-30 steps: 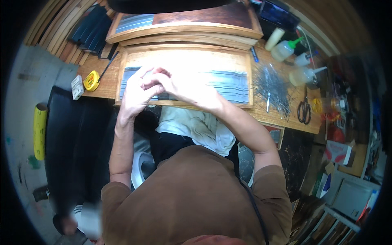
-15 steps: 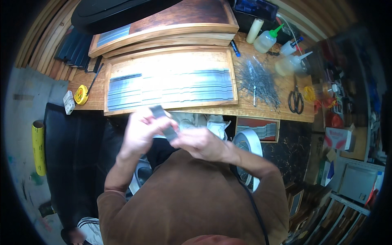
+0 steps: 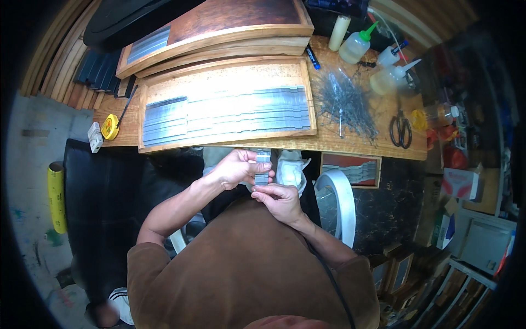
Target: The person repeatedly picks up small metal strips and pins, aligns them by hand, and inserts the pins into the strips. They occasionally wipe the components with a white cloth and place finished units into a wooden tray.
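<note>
Just beyond the table's near edge, over my lap, I hold a short stack of flat grey strips lengthwise. My left hand is closed on it, the thumb lying across its upper face and the fingers curled beneath. At its near end my right hand is closed, thumb and fingertips pinched at the edge. What exactly lies between those fingertips is partly hidden. Ahead of both hands, a shallow wooden tray holds rows of similar grey strips, with bright glare over its middle.
More wooden trays are stacked behind. At the right lie a heap of thin dark wires, black scissors and squeeze bottles. A yellow tape measure sits at the left. Below the table's right side is another strip-filled tray.
Both hands and the stack have moved to the right. The stack has turned from a slant to nearly straight away from me, and the right hand has shifted to its near end.
</note>
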The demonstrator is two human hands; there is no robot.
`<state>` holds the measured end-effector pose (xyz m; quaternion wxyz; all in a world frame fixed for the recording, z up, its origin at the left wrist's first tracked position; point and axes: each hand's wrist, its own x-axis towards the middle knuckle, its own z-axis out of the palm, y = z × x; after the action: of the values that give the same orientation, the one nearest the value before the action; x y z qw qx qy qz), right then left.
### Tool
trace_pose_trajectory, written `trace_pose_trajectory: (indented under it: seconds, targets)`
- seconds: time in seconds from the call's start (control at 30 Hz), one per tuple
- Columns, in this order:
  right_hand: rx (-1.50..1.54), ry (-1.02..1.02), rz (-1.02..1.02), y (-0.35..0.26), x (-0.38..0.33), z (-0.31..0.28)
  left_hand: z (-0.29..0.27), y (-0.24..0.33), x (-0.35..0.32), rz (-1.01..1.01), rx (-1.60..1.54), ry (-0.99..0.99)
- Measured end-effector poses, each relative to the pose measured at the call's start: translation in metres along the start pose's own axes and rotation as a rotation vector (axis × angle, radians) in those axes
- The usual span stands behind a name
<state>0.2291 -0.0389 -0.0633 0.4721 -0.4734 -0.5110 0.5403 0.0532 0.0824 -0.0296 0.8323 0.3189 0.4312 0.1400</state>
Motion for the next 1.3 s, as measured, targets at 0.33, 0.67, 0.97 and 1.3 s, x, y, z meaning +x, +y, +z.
trace_pose_trajectory:
  seconds: [0.33, 0.67, 0.97, 1.3]
  targets:
    - [-0.038, -0.008, 0.010, -0.007, 0.000, -0.013, 0.002, -0.007, 0.006, 0.012, -0.047, 0.002]
    - [0.140, 0.022, -0.048, -0.073, 0.027, -0.060, 0.017, -0.012, -0.032, 0.195, 0.018, 0.151]
    - [1.189, -0.263, 0.012, -0.072, 0.051, -0.043, 0.040, -0.008, -0.059, 0.260, -0.043, 0.180]
    - [1.186, -0.260, 0.005, -0.073, 0.051, -0.048, 0.039, -0.010, -0.060, 0.308, -0.003, 0.211]
